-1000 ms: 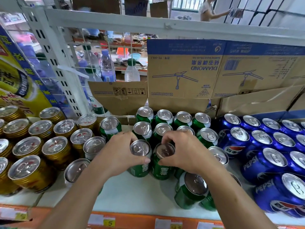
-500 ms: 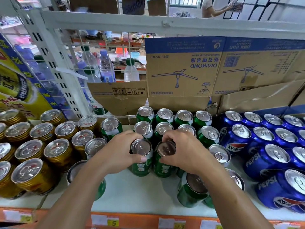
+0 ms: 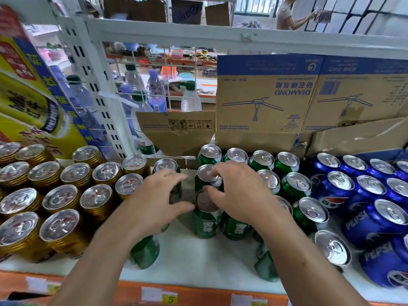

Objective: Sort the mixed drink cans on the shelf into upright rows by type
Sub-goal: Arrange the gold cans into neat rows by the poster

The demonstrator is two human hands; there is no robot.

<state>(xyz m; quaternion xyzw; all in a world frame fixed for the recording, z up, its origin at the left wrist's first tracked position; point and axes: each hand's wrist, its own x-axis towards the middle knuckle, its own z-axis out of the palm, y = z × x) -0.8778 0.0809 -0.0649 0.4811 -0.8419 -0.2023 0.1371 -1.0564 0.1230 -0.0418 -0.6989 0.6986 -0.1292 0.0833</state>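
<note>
While both hands reach in over the middle of the shelf [image 3: 198, 261], the green cans [image 3: 262, 160] stand upright in short rows between them and the back. All their lids are sealed, with the pull tabs flat.

The left hand [image 3: 159, 199] is spread, its fingers [image 3: 176, 176] straight and holding nothing. Its thumb lies against the side of the front green can [image 3: 205, 221]. A single green can [image 3: 166, 165] stands just beyond its fingertips, apart from the main green block.

The right hand [image 3: 240, 195] lies over a neighbouring green can [image 3: 235, 228], just right of the front one, and hides its lid. Its bent fingers reach over the lid of the can in the next row back. Motion blur means I cannot tell whether they grip anything.

Two more green cans stand nearer the shelf edge, one under the left forearm [image 3: 144, 252] and one under the right [image 3: 266, 266].

Gold cans [image 3: 68, 197] fill the left side in tight upright rows. Blue Pepsi cans [image 3: 375, 217] fill the right side, also upright and sealed. A silver-lidded can [image 3: 333, 248] stands at the front between green and blue, its colour hidden.

Behind the green rows leans a cardboard box [image 3: 265, 102], printed upside down with DIAMOND and a ceiling fan drawing; what it contains cannot be seen. Left of it, behind the wire back, stand plastic bottles [image 3: 155, 91] of clear liquid with green and blue caps.
</note>
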